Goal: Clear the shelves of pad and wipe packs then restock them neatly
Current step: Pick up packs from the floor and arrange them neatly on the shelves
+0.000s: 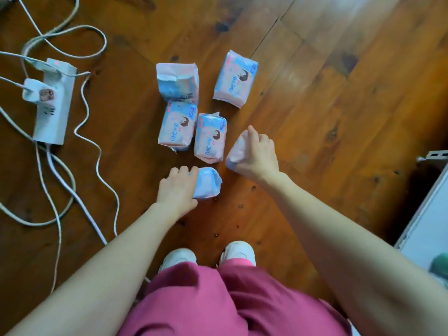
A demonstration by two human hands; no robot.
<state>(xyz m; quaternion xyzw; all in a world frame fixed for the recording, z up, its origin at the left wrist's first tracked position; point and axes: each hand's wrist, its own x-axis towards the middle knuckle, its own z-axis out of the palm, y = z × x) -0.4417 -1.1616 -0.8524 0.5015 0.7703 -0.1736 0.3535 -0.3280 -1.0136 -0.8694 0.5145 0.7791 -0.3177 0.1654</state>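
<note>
Status, left to right. Power strip [54,103] and cables [97,154] well to the left of left hand [178,187], apart from everything that matters. Left hand clenched over top of near pack [208,183], down at floor [315,93] level; contact with floor not readable. Long axis of that pack pointing roughly right, toward right hand [258,154].

Just ahead of both hands, four loose packs flat on floor: rear-left pack [178,82], front-left pack [177,126] butting against it, middle pack [209,138] just beside that, rear-right pack [235,78] apart. Long axes roughly running away from hands. Middle pack closest, slightly nearer right hand.

Right hand wrapped around pink-ended pack [236,151], tilted, just beside middle pack. White unit [426,226] off to the right of right hand, probably the shelf; right arm nearer for restock. Placing or lifting: cannot tell.
</note>
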